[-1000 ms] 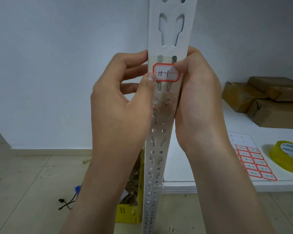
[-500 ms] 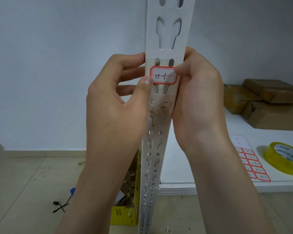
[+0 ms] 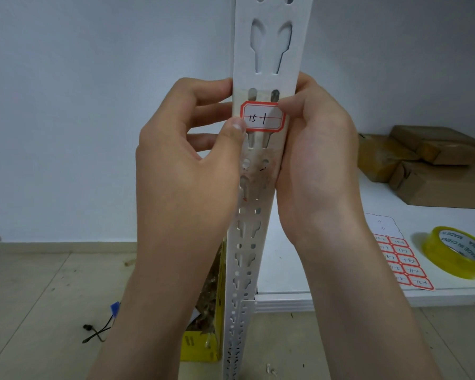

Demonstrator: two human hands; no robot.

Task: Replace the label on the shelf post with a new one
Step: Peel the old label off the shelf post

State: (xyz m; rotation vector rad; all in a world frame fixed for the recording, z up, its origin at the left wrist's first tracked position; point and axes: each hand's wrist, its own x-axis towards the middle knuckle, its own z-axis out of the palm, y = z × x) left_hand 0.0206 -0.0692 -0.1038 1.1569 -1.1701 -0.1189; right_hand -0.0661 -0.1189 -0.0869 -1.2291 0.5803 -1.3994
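Both hands barely moved; new label (image 3: 262, 117) same spot on shelf post (image 3: 269, 58). Left hand (image 3: 187, 171) thumb presses label's left edge, right hand (image 3: 316, 160) fingers pinch its right edge. Risk: label sits over post holes, could wrinkle or stick crooked.

Bare forearms, no sleeves (no rings)

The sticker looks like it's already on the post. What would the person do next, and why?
Probably rub the left thumb across the label to press it flat. The label sits on the post over slots, the thumb only touches its left edge, and the right hand pins its right edge.
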